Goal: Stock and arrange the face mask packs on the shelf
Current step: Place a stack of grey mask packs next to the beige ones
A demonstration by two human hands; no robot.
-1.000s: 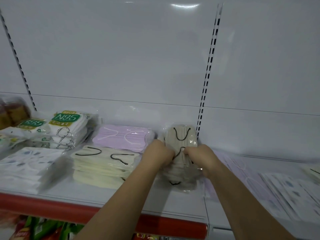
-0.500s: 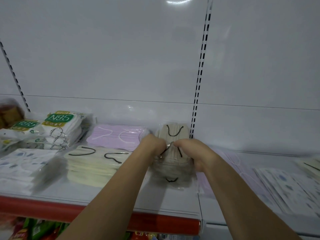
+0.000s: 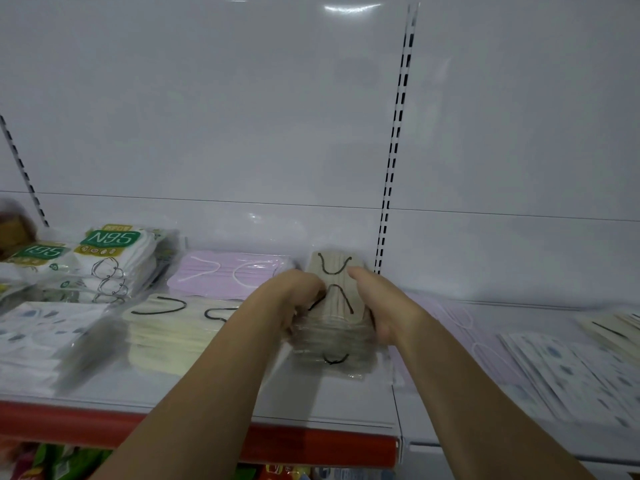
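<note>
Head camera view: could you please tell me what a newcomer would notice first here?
Two hands, left and right, grip a stack of beige mask packs with black ear loops at the shelf's middle. Left of it lie a pink pack and cream packs, with green-labelled N95 packs at the far left.

A glossy white back panel fills twelve o'clock, a slotted upright at one o'clock, a light glare above.
</note>
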